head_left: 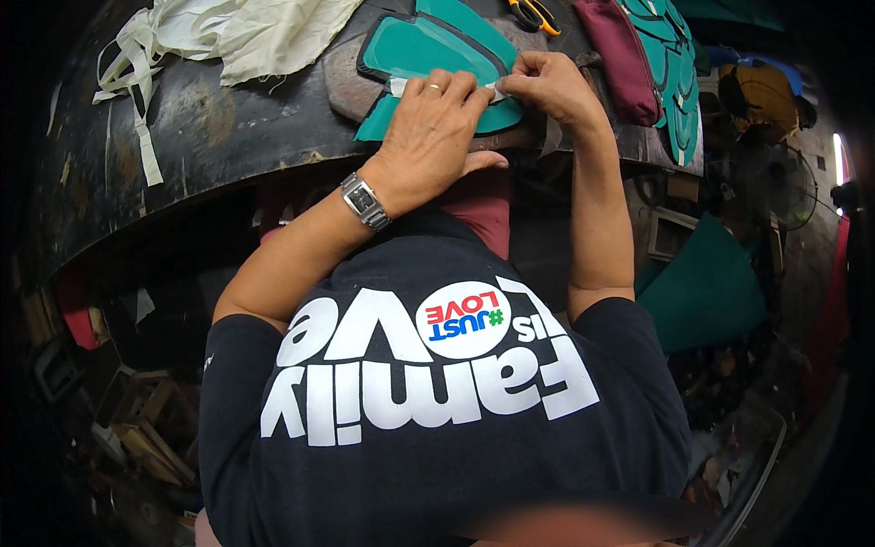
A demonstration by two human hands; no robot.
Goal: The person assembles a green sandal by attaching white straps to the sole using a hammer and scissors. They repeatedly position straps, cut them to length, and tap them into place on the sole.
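A teal panel with dark-edged, glossy sections (428,50) lies on a brownish stone slab (346,84) near the table's front edge. A narrow white strip (398,87) runs across the panel. My left hand (428,132) rests palm down over the strip, fingers laid on it side by side and thumb out to the right. Just to its right, my right hand (558,87) is closed in a pinch on the strip's right part. My fingers hide much of the strip between the hands. A greyish strip end (551,137) hangs below my right hand.
Off-white cloth (273,41) and loose fabric strips (146,137) lie at the table's left. Scissors with orange-yellow handles (536,16) are at the back. Maroon material (624,64) and stacked teal pieces (670,82) lie right. Below right are a teal sheet (706,292) and a fan (791,187).
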